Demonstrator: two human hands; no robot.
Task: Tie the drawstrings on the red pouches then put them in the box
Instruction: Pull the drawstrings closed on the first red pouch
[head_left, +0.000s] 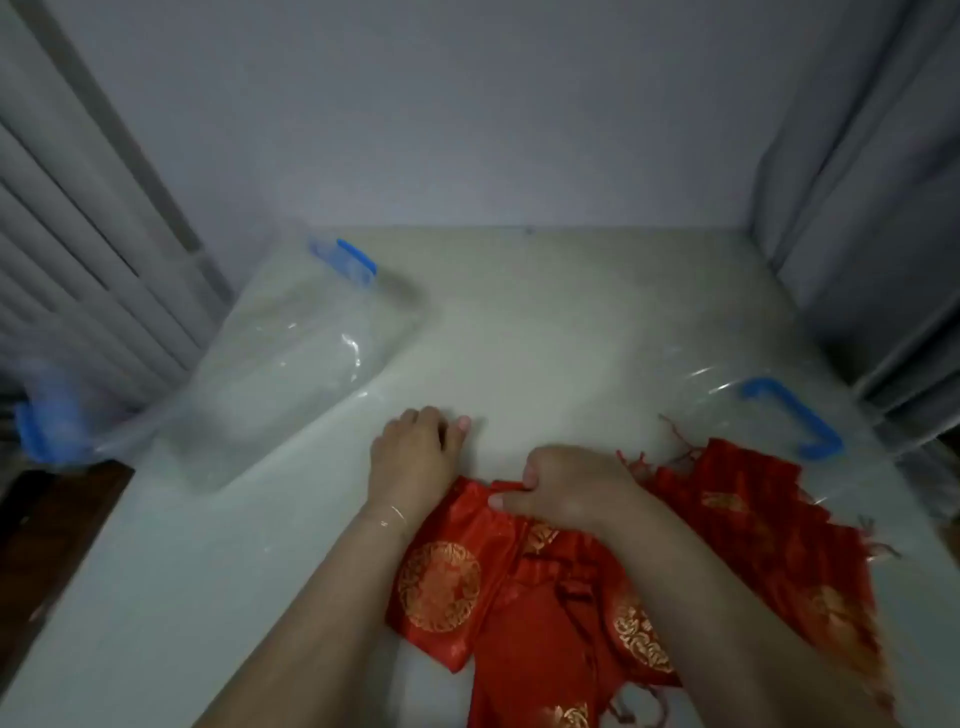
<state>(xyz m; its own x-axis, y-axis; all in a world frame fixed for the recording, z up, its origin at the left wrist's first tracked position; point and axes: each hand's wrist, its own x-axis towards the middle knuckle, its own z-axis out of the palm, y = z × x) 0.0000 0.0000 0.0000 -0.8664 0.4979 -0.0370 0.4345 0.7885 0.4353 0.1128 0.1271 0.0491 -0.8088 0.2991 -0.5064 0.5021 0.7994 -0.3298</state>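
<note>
Several red pouches with gold round patterns lie in a pile on the white table near its front edge. The nearest pouch (441, 582) lies flat under my wrists. My right hand (566, 486) is closed on the top edge of that pouch. My left hand (415, 457) rests just beyond the pouch's top left corner, fingers curled on the table; whether it pinches a string I cannot tell. More red pouches (753, 525) with frayed red drawstrings (670, 441) lie to the right, partly on a clear lid.
A clear plastic box (291, 358) with blue clips stands tilted at the left side of the white table (545, 338). A clear lid with a blue handle (795, 415) lies at the right. Grey curtains hang on both sides.
</note>
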